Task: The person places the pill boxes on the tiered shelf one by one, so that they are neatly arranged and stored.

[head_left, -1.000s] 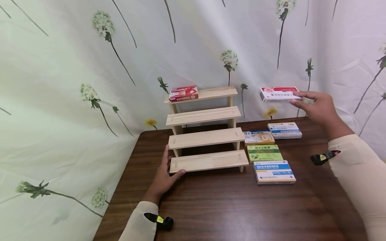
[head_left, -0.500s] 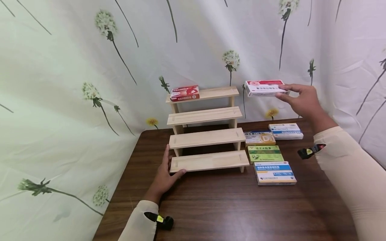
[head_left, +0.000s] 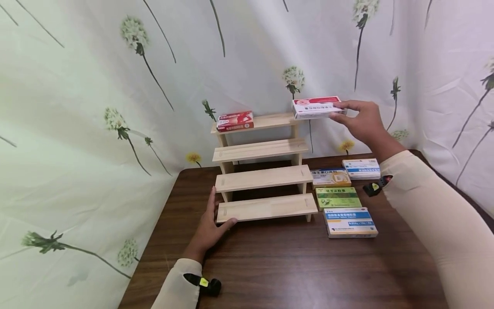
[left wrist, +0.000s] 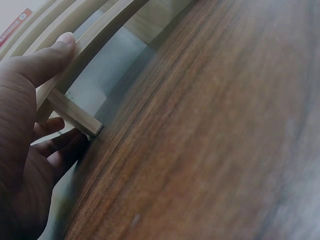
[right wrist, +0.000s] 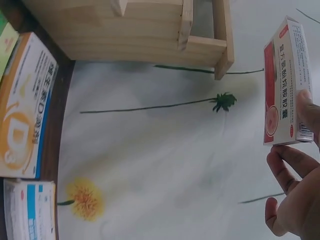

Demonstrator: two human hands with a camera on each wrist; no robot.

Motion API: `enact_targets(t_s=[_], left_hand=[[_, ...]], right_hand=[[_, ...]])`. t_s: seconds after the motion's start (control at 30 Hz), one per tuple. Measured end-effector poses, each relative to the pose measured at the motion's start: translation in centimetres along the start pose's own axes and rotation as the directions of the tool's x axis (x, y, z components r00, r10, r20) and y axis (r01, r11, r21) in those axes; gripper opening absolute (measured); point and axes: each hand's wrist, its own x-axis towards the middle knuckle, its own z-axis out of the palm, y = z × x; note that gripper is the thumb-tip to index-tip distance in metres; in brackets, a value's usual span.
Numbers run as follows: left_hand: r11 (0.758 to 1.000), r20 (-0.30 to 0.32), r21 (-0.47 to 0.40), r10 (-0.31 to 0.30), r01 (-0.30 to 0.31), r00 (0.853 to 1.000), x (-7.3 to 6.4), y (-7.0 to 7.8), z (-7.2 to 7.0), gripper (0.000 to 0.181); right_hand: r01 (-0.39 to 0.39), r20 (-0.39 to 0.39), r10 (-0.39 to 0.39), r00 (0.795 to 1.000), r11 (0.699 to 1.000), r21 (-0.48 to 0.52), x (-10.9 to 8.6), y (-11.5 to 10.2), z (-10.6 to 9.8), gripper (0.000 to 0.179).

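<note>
A white and red medicine box (head_left: 314, 108) is pinched by its right end between the thumb and fingers of my right hand (head_left: 360, 121). It hovers in the air by the right end of the top step of a wooden four-step display shelf (head_left: 264, 177). In the right wrist view the same medicine box (right wrist: 286, 85) appears beside the shelf's upper end. My left hand (head_left: 207, 234) holds the bottom step at its left end. The left wrist view shows the thumb (left wrist: 56, 57) over the plank and the other fingers below. On the top step's left end lies a red medicine box (head_left: 235, 121).
Right of the shelf, several medicine boxes lie on the dark wood table (head_left: 278, 266): an orange and white one (head_left: 329, 177), a green one (head_left: 338, 198), a blue and white one (head_left: 350, 222) and another blue and white one (head_left: 361, 168). A flower-print cloth (head_left: 247, 51) hangs behind.
My right hand has carried the white and red box leftward and slightly up, from above the table's right side to the top step's right end. My left hand has stayed on the shelf.
</note>
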Motion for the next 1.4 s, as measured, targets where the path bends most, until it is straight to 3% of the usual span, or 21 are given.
enact_targets(t_s=[0.6,0.97,1.27,1.4], left_hand=[[1.000,0.000,0.015,0.015,-0.015,1.000,-0.1,0.0,0.2,0.125],[1.000,-0.004,0.009,0.014,-0.014,1.000,-0.1,0.1,0.2,0.127],[1.000,-0.003,0.012,0.006,-0.006,1.000,-0.1,-0.2,0.2,0.125],[1.000,-0.004,0.012,0.007,-0.007,1.000,-0.1,-0.1,0.2,0.125]], right_hand=[[0.047,-0.047,-0.042,0.998,0.993,0.111,1.2,-2.1,5.1,0.051],[0.031,-0.074,-0.022,0.997,0.992,0.124,1.6,-2.5,7.8,0.048],[0.083,-0.071,-0.078,0.994,0.994,0.074,2.5,-2.8,9.8,0.047],[0.067,-0.060,-0.062,0.996,0.995,0.075,2.7,-2.8,10.2,0.047]])
